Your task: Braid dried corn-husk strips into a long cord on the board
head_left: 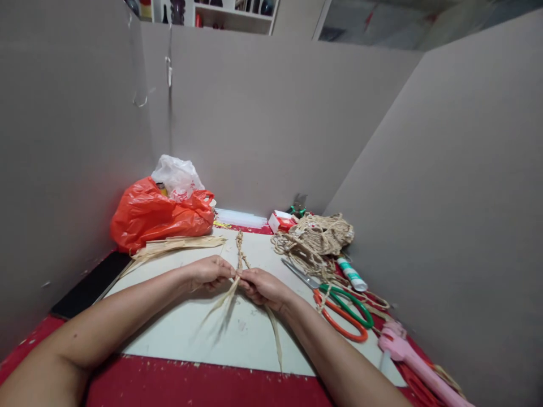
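My left hand (211, 272) and my right hand (263, 287) meet over a white board (182, 333), fingertips pinched on pale dry husk strips (229, 295). Loose ends of the strips hang toward me, and one long strip (275, 333) trails below my right hand. Beyond my fingers, a knotted, braided cord (240, 249) lies on the board, running up from where the hands meet. The exact grip between the fingertips is too small to make out.
Scissors (343, 308) with green and orange handles lie right, near coiled rope (322, 234), a glue tube (352, 275) and a pink tool (407, 350). At left are husks (178, 244), an orange bag (156, 217) and a black flat object (91, 285). Grey panels (263, 124) stand around.
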Demonstrator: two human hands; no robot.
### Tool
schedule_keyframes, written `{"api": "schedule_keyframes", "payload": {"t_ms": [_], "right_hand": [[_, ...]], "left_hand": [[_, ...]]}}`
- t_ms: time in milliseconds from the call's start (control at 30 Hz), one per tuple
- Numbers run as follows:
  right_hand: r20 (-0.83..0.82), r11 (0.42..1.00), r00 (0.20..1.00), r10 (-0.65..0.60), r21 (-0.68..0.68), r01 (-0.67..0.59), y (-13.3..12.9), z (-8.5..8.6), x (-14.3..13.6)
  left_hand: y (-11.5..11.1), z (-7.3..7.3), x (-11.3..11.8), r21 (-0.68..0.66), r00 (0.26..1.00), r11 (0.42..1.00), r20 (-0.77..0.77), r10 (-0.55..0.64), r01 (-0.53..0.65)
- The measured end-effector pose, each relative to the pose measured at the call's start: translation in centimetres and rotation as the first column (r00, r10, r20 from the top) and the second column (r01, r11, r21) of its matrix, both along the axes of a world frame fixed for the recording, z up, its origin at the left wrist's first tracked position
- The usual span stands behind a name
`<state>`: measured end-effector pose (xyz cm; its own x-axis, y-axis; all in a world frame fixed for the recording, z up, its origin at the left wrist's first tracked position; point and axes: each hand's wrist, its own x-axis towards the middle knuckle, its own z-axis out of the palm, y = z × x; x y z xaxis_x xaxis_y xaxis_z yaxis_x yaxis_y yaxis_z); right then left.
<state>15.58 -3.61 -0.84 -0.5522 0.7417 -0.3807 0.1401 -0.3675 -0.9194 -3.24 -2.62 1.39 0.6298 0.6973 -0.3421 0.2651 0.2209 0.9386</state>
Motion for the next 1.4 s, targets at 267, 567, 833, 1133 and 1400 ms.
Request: {"api": "schedule_keyframes", "payload": {"t_ms": [267,567,833,1133,1400], "right_hand": [[-0.132,0.995,0.991,-0.001,-0.096,-0.012,0.2,-0.7,0.5],[-0.169,0.991,0.986,-0.004,-0.13,-0.018,0.3,-1.0,0.8],[-0.181,0.989,0.983,0.021,-0.14,-0.047,0.4,-0.8,0.7],[-0.18,0.99,0.984,0.021,-0.133,-0.045,0.4,-0.3,0.7],[-0.183,0.993,0.983,0.005,-0.115,-0.026,0.5,-0.7,0.8]], "left_hand": [[1.1,3.9,-5.1,0.286,0.962,0.957,-0.273,0.031,0.05],[2.7,2.8,-13.5,0.784,0.578,0.62,-0.493,0.651,-0.03],[2.2,2.0,-12.7,0.726,0.392,0.662,-0.673,0.628,0.186],[2.5,1.6,-10.6,0.765,0.328,0.609,-0.641,0.694,0.207],[0.8,4.2,-10.0,0.572,0.815,0.788,-0.33,0.477,-0.23]]}}
